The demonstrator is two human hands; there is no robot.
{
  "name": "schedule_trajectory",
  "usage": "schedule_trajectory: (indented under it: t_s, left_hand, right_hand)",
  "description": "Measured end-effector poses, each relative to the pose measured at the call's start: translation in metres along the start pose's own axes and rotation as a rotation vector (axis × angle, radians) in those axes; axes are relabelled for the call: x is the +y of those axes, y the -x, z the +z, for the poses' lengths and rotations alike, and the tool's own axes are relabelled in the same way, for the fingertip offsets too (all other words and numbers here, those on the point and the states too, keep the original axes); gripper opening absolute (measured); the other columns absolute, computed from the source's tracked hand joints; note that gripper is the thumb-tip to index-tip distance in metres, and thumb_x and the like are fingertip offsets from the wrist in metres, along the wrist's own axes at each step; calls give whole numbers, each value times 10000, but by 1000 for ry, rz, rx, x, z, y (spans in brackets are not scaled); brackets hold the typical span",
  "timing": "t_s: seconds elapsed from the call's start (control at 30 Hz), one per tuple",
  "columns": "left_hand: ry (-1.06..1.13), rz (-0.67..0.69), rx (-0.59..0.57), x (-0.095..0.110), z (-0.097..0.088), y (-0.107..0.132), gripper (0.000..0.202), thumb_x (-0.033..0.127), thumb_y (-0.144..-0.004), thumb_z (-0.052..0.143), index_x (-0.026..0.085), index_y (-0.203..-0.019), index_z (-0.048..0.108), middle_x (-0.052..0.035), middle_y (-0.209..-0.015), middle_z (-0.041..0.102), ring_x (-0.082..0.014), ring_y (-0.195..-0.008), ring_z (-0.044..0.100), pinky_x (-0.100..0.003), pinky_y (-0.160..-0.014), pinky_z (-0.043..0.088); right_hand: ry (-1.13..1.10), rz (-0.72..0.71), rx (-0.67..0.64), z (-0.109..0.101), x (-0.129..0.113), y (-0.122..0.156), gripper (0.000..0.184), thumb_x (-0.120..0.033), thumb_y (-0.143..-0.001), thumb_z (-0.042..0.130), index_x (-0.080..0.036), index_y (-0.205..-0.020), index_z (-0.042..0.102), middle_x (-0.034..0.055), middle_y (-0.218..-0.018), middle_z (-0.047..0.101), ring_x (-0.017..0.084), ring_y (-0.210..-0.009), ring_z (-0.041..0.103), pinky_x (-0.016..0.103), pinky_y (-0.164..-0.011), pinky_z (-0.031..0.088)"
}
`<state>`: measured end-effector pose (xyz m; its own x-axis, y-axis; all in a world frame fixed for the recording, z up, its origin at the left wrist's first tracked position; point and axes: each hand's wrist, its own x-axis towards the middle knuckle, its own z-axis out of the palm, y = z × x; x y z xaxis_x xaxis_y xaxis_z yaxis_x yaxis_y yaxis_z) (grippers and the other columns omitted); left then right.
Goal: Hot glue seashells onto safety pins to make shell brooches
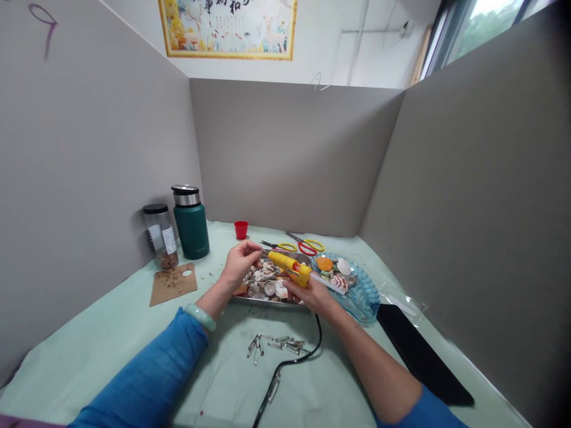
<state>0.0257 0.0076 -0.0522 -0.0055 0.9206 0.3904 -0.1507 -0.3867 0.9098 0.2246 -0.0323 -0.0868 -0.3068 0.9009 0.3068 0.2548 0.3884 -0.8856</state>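
Note:
A yellow hot glue gun lies in the grip of my right hand, its nozzle pointing left and a pale glue stick sticking out of its back. My left hand is closed in a pinch right at the nozzle; whatever its fingertips hold is too small to make out. Beneath both hands stands a metal tray full of seashells. Several metal safety-pin-like clips lie in front of it, and the gun's black cord runs toward me past them.
Right of the tray sits a blue scalloped plate with shells, beside a black flat strip. Scissors and a red cup are behind. At left stand a green bottle, a jar and cardboard. Grey partitions enclose three sides.

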Motion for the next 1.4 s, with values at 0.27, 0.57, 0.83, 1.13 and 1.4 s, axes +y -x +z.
schedule_trajectory:
  t_s: [0.27,0.57,0.83,1.13,1.4]
  left_hand:
    - [-1,9,15,2,-1,0,170,227,-627,708,144,-728,598,38,-516,589,-88,-433,536,-204,-476,419]
    - [-10,15,6,1,-2,-1,164,231,-623,709,149,-719,604,43,-512,580,-89,-429,535,-207,-473,418]
    - [-25,15,-12,-1,-1,-2,164,225,-620,711,145,-714,602,38,-517,591,-85,-428,539,-198,-468,417]
    - [-25,18,2,1,-3,-2,168,233,-628,709,149,-727,602,38,-457,576,-99,-419,539,-201,-458,407]
    - [-18,11,22,2,-2,-2,186,236,-620,710,141,-728,592,44,-452,568,-92,-414,530,-197,-462,414]
  right_hand:
    - [14,-5,4,-1,3,-1,344,-454,-800,586,-149,-939,665,-9,-542,568,91,-438,460,206,-428,394]
    - [0,-6,0,0,4,-1,337,-451,-803,582,-160,-958,652,-10,-549,577,96,-440,475,208,-427,403]
    - [11,1,3,-1,1,0,332,-443,-797,590,-154,-948,654,-8,-547,579,97,-438,475,209,-428,405]
    - [24,15,-6,-1,-2,0,357,-458,-803,573,-147,-966,641,-13,-549,577,93,-429,476,208,-430,415]
    - [125,22,-10,0,-1,0,375,-487,-821,523,-158,-964,635,-3,-563,594,108,-440,498,223,-446,435]
